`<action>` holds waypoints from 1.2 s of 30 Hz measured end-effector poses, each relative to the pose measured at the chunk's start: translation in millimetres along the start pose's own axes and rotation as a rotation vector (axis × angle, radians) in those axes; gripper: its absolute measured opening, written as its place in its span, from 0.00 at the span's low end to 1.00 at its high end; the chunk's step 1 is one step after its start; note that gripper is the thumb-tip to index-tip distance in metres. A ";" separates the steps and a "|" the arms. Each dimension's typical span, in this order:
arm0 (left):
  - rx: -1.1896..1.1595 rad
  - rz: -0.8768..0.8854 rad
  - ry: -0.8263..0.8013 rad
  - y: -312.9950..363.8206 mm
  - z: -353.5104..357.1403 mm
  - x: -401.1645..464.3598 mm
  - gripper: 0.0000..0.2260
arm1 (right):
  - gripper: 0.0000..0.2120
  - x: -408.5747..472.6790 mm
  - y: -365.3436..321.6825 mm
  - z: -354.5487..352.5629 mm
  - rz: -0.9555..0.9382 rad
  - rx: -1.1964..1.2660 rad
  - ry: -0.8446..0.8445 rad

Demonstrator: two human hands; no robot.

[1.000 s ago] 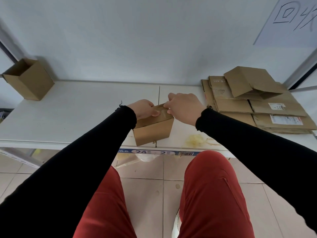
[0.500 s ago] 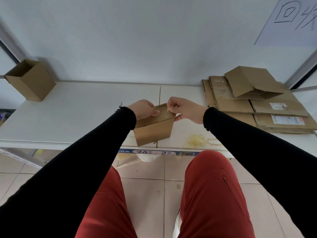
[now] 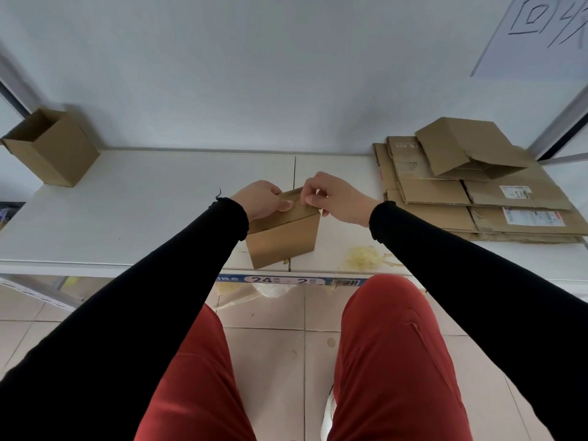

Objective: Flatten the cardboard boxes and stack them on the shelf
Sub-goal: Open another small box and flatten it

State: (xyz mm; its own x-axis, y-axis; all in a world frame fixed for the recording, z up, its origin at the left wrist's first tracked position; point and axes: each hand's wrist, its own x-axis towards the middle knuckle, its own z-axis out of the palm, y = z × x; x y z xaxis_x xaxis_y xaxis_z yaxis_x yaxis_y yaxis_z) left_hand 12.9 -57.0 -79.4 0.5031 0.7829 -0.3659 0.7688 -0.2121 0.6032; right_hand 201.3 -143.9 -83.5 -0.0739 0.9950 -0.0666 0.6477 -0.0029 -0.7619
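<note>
A small brown cardboard box (image 3: 284, 241) stands near the front edge of the white shelf (image 3: 143, 211), roughly in the middle. My left hand (image 3: 262, 200) grips its top left edge, thumb on the top flap. My right hand (image 3: 337, 197) pinches the top flap at its right end with fingertips. A stack of flattened cardboard boxes (image 3: 477, 202) lies at the right of the shelf, with a partly folded box (image 3: 461, 148) on top. Another open upright box (image 3: 51, 148) stands at the far left.
A white wall rises behind the shelf, with a paper sign (image 3: 547, 30) at upper right. A yellowish stain (image 3: 366, 257) marks the shelf front. A label strip (image 3: 286, 280) runs along the shelf edge. My red-trousered legs and tiled floor lie below.
My right hand moved from covering the flap, drew back to the right, and now pinches the flap's right end again. The left hand and the box stayed in place.
</note>
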 end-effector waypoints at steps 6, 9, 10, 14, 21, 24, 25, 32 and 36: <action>-0.011 0.007 0.004 -0.4 3.4 0.1 0.11 | 0.10 -12.3 30.1 18.7 0.252 1.221 -0.004; 0.062 0.024 0.071 -1.9 6.5 -1.4 0.14 | 0.12 -14.6 27.9 22.9 0.282 1.296 0.047; 0.100 0.059 0.114 -2.3 7.7 -3.1 0.15 | 0.14 -15.4 23.6 22.0 0.299 1.288 0.055; 0.121 0.341 0.089 1.1 14.3 -15.8 0.23 | 0.12 -18.6 8.4 22.2 0.271 1.078 0.114; 0.333 0.444 0.150 -0.5 23.3 -23.3 0.32 | 0.07 -20.6 1.4 29.1 0.234 0.957 0.239; 0.078 0.467 0.175 -0.4 16.5 -25.4 0.33 | 0.09 -25.2 -6.1 22.2 0.119 0.962 0.258; 0.015 0.482 0.173 0.2 14.1 -27.6 0.35 | 0.11 -26.5 -10.1 18.6 0.089 0.952 0.264; -0.110 0.543 0.303 2.0 14.0 -42.4 0.42 | 0.21 -28.5 -55.8 6.5 -0.044 0.399 0.327; -0.061 0.439 0.386 -14.6 33.1 -45.2 0.40 | 0.20 -26.4 -62.0 25.2 0.017 0.267 0.319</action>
State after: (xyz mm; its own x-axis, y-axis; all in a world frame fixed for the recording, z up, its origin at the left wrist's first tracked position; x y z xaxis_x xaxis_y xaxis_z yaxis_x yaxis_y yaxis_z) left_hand -8.0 -108.6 -95.1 0.5803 0.7883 0.2046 0.4916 -0.5394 0.6837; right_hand 144.0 -172.5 -50.8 0.2007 0.9755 0.0903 0.4246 -0.0035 -0.9054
